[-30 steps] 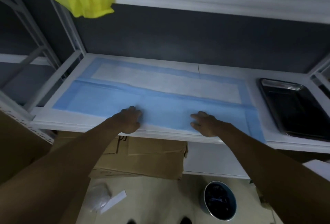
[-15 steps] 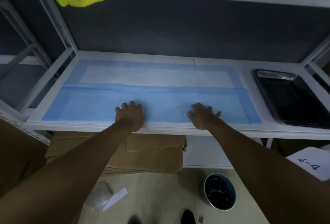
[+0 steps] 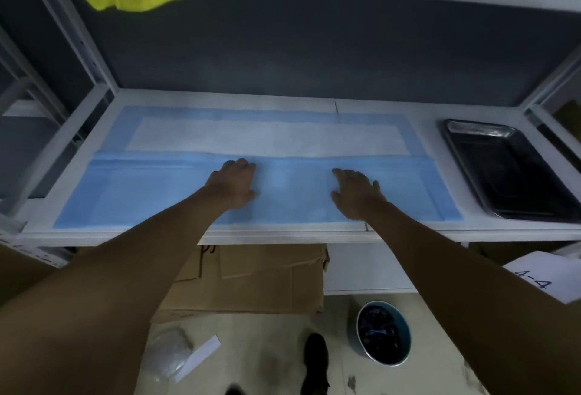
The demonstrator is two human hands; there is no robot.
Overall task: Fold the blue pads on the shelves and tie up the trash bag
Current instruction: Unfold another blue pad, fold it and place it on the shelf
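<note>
A: What's at the bottom of the frame?
B: A round bin (image 3: 383, 333) on the floor, cardboard (image 3: 251, 278) above it.
A: And mid-frame?
B: The left hand (image 3: 234, 184) and right hand (image 3: 356, 195), fingers spread, press flat on the blue pad (image 3: 151, 193) folded over on the white shelf (image 3: 283, 234).
A: Farther right?
B: A dark metal tray (image 3: 509, 171).

A black metal tray (image 3: 509, 171) lies beside flattened cardboard (image 3: 251, 281) below.
</note>
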